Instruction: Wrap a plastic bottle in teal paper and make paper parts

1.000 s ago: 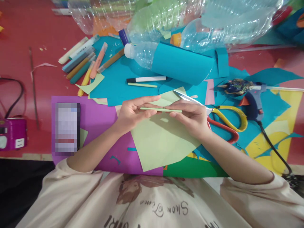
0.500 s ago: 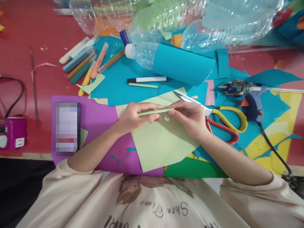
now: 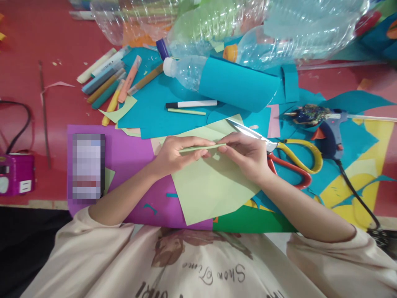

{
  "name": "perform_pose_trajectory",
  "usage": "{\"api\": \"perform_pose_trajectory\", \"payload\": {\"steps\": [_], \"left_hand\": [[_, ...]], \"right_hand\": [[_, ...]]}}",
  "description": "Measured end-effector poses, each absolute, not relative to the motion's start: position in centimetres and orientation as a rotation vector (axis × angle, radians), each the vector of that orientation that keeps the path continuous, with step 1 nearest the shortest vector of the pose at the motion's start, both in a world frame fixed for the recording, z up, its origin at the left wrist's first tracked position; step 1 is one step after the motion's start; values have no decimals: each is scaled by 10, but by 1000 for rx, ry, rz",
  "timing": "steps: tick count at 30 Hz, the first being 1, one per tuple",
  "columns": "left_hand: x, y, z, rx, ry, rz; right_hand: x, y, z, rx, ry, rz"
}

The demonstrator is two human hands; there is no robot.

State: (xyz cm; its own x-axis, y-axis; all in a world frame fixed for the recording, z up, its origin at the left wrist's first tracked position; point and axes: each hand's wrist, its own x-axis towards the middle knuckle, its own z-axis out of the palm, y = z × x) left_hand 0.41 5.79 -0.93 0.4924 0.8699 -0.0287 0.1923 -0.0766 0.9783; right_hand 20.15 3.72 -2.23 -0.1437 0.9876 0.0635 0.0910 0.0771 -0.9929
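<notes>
A thin pale green paper strip point(image 3: 201, 147) is held level between both hands. My left hand point(image 3: 176, 154) pinches it along its left part, fingers above and thumb below. At its right end the thumb and fingers of my right hand point(image 3: 246, 155) are closed on it. Below the hands lies a larger pale green sheet point(image 3: 211, 186). Open scissors point(image 3: 273, 147) with one yellow and one red handle lie just right of my right hand. A second narrow green strip point(image 3: 186, 111) rests beside a black and white pen point(image 3: 192, 104).
A bottle wrapped in blue paper point(image 3: 238, 82) lies behind the hands, with clear bottles point(image 3: 294, 41) farther back. Several markers point(image 3: 102, 85) are at the back left. A phone point(image 3: 88, 167) lies on purple paper; a glue gun point(image 3: 333, 132) is at the right.
The white scraps seen under the strip between the hands are no longer visible. The held strip has tilted slightly, and both hands have shifted only a little.
</notes>
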Motion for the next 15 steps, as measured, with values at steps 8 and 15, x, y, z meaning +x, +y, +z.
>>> {"api": "perform_pose_trajectory", "payload": {"steps": [8,15], "left_hand": [[5,59,-11,1413,1050,740],[6,59,-10,1371,1054,722]], "right_hand": [[202,39,-24,-1157,-1391,1119],[202,39,-25,-1127,-1449,1075]]}}
